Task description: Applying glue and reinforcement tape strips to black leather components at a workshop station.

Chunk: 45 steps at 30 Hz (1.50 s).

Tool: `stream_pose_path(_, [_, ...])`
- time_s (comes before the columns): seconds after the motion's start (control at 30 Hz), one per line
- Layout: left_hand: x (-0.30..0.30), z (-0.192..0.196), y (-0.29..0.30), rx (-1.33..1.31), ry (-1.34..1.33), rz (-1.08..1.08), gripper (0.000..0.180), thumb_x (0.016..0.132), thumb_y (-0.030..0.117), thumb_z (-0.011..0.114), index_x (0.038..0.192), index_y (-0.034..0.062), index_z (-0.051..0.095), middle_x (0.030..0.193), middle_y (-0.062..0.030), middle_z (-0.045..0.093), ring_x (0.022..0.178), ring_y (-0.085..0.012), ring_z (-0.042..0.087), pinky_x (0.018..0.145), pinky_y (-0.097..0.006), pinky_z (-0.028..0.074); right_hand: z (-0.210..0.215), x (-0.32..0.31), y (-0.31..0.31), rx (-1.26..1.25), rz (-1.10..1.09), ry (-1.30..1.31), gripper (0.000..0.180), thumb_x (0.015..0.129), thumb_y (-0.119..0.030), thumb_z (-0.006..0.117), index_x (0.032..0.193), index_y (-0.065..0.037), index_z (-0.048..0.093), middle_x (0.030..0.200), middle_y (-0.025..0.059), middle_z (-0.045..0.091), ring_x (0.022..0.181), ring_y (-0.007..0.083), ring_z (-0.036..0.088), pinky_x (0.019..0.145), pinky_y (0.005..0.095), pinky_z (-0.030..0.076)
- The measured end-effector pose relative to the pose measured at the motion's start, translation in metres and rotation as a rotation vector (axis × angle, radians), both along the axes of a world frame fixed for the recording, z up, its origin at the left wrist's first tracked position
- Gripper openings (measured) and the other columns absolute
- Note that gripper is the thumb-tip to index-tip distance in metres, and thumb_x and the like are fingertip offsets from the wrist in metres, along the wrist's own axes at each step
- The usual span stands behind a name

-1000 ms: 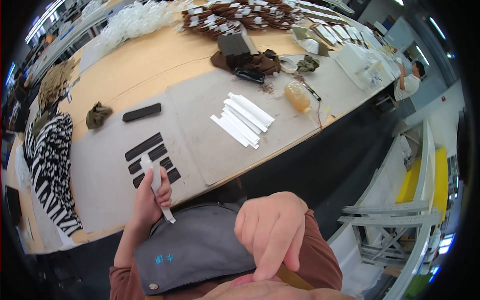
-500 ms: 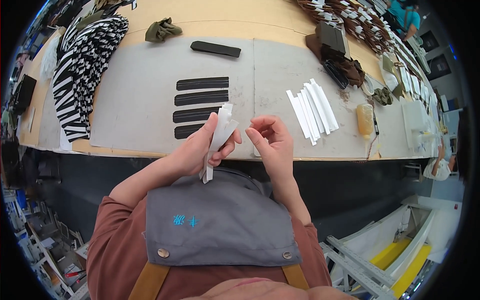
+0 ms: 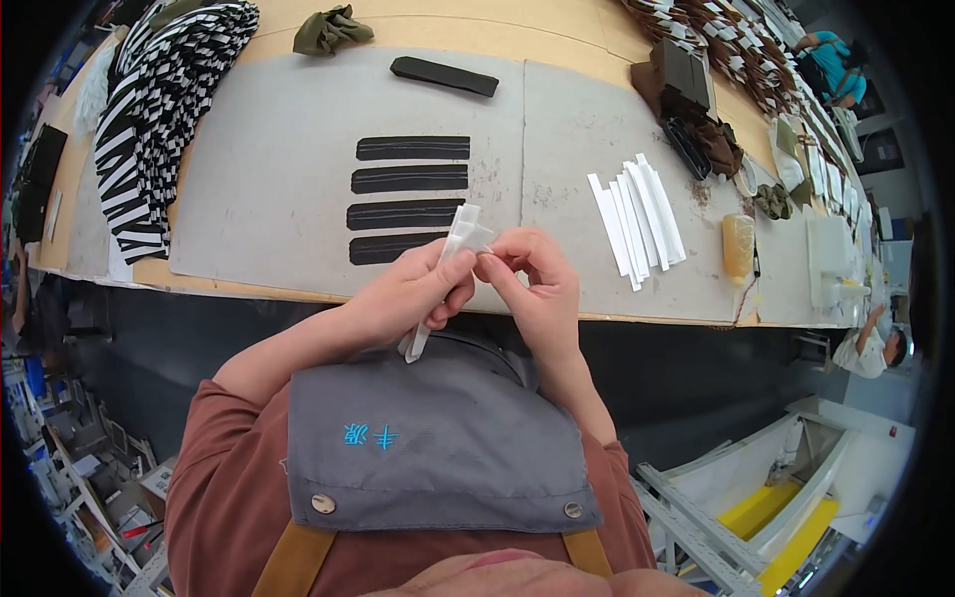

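Note:
My left hand [image 3: 410, 294] grips a long white strip [image 3: 445, 269] held upright over the table's near edge. The fingertips of my right hand [image 3: 535, 284] pinch the strip's top end, where a layer looks peeled back. Just beyond my hands, several black strips [image 3: 408, 181] lie side by side on a grey mat [image 3: 279, 169]. A fanned pile of white strips [image 3: 637, 219] lies on the mat to the right.
A black-and-white striped bundle [image 3: 149, 119] hangs over the table's left end. A black bar [image 3: 443, 76] and an olive cloth [image 3: 330, 28] lie farther back. A yellowish bottle [image 3: 738, 246] and dark items [image 3: 691, 99] sit right. Another person [image 3: 870, 348] is at the far right.
A second ago my left hand alone held the strip and my right hand hung open near my chest. My right hand has since come up and pinched the strip's top end.

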<state>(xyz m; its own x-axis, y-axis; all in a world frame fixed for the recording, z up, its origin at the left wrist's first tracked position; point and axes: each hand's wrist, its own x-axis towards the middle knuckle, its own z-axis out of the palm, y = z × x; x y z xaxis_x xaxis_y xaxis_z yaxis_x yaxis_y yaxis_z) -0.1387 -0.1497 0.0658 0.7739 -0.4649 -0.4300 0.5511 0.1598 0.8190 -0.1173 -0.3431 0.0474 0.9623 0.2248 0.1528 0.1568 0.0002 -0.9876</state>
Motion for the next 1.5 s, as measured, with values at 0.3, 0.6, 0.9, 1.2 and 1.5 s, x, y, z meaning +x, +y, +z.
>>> stream_pose_path(0.3, [0.0, -0.001, 0.004, -0.015, -0.037, 0.144, 0.038, 0.113, 0.041, 0.043, 0.115, 0.0054, 0.056, 0.1, -0.0065, 0.066, 0.086, -0.0107, 0.067, 0.073, -0.025, 0.057, 0.0, -0.007, 0.0, 0.602, -0.084, 0.272, 0.004, 0.101, -0.004, 0.056, 0.105, -0.003, 0.058, 0.107, 0.01, 0.069, 0.091, 0.015, 0.065, 0.086, 0.032, 0.052])
stream_pose_path(0.6, [-0.022, 0.014, 0.018, 0.427, -0.629, 0.015, 0.011, 0.096, 0.012, 0.074, 0.102, 0.0067, 0.066, 0.086, 0.0017, 0.064, 0.08, -0.0106, 0.06, 0.073, -0.027, 0.05, 0.013, -0.019, -0.009, 0.093, 0.151, 0.075, 0.013, 0.095, 0.0, 0.069, 0.106, -0.005, 0.066, 0.111, 0.0102, 0.067, 0.096, 0.0139, 0.065, 0.08, 0.0276, 0.055])
stream_pose_path(0.9, [-0.029, -0.005, 0.061, 0.411, -1.231, 0.032, 0.025, 0.08, 0.004, 0.078, 0.104, 0.0117, 0.077, 0.093, -0.0025, 0.072, 0.075, -0.0197, 0.069, 0.061, -0.031, 0.054, 0.015, -0.014, 0.017, -0.03, 0.564, 0.425, 0.033, 0.11, -0.029, 0.053, 0.113, -0.001, 0.07, 0.111, 0.0092, 0.071, 0.105, 0.0174, 0.067, 0.094, 0.0309, 0.051])
stream_pose_path(1.2, [-0.051, -0.036, 0.112, 1.064, -1.323, 0.104, 0.03, 0.076, 0.009, 0.073, 0.106, 0.013, 0.076, 0.09, 0.0, 0.069, 0.071, -0.0173, 0.068, 0.059, -0.029, 0.053, 0.02, 0.006, 0.05, -0.455, 0.646, 0.301, 0.015, 0.1, -0.016, 0.067, 0.101, -0.001, 0.068, 0.09, 0.0112, 0.066, 0.084, 0.0239, 0.066, 0.074, 0.0355, 0.051])
stream_pose_path(1.5, [-0.058, -0.057, 0.122, 1.278, -1.265, 0.158, 0.033, 0.08, 0.011, 0.069, 0.112, 0.0166, 0.077, 0.091, 0.0058, 0.066, 0.07, -0.0125, 0.059, 0.057, -0.027, 0.048, 0.001, 0.016, 0.094, -0.677, 0.39, -0.103, 0.015, 0.095, -0.016, 0.073, 0.096, -0.002, 0.07, 0.087, 0.0115, 0.07, 0.079, 0.0271, 0.067, 0.071, 0.0345, 0.052])
